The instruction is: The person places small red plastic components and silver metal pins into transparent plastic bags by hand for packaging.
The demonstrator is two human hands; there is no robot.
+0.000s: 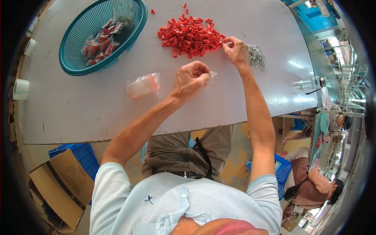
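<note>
My left hand (pixel 190 79) is closed in a pinch over the middle of the table. From its fingertips sticks out a small clear plastic bag (pixel 213 74). My right hand (pixel 236 51) reaches to the right edge of a heap of small red tubular caps (pixel 191 37). Its thumb and index finger are pinched together against that edge; what lies between them is too small to make out. Just right of this hand lies a pile of small silver metal pieces (pixel 257 57). Left of my left hand rests a clear packet with a whitish block and red edging (pixel 143 86).
A teal mesh basket (pixel 67 64) with filled small bags stands at the far left. Rolls of tape (pixel 20 89) sit at the table's left edge, a clear bottle (pixel 312 82) at its right. A cardboard box (pixel 64 184) and blue crates (pixel 84 154) are below. Other people sit at right.
</note>
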